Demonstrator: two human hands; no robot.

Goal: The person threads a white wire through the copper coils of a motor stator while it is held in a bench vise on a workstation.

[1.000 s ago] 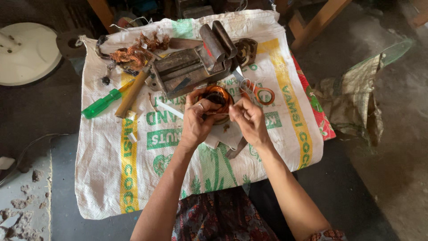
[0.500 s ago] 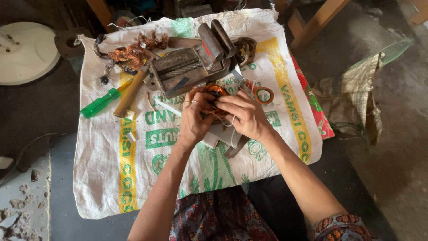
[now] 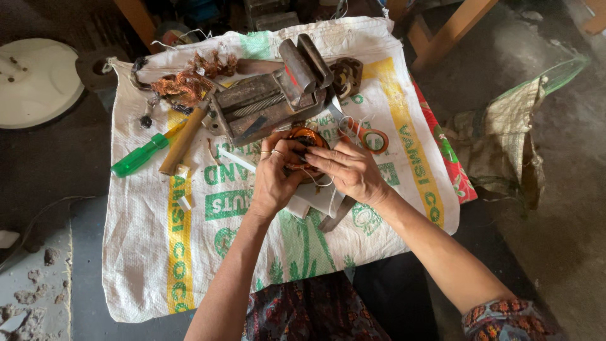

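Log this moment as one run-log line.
left hand: holds copper coil | right hand: fingers on coil | bench vise behind

Dark grey concrete floor (image 3: 50, 189), dusty, lit by soft daylight. Lighter cracked patch with rubble bits at lower left (image 3: 31, 284). White woven sack (image 3: 158, 252) with green and yellow print spread flat on the floor as a mat. White round disc (image 3: 35, 79) at upper left. Wooden furniture legs (image 3: 451, 35) along the top edge. Crumpled beige cloth with green mesh (image 3: 511, 126) at right; red patterned fabric (image 3: 451, 164) peeks from under the sack's right edge.
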